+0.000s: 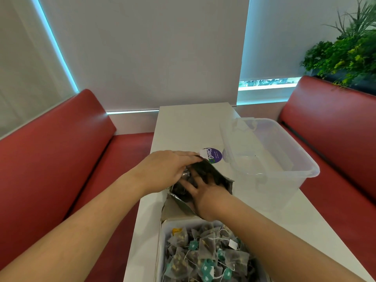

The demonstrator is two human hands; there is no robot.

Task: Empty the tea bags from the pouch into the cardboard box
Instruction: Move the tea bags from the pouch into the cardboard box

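A dark foil pouch [211, 171] lies on the white table [183, 127], its open silver-lined mouth facing the box. My left hand [162, 171] grips the pouch's far left side from above. The fingers of my right hand [203, 192] reach into the pouch's mouth; what they touch inside is hidden. Just below the pouch stands the pale cardboard box [161, 239], with one flap [173, 210] folded up toward the pouch. Several pyramid tea bags [205, 253] with teal tags and white strings fill it.
A clear plastic tub [270, 157] stands at the right of the table, beside the pouch. A round purple sticker [213, 155] lies behind the pouch. Red bench seats [61, 151] flank the table on both sides. Green plants [345, 51] sit at the upper right.
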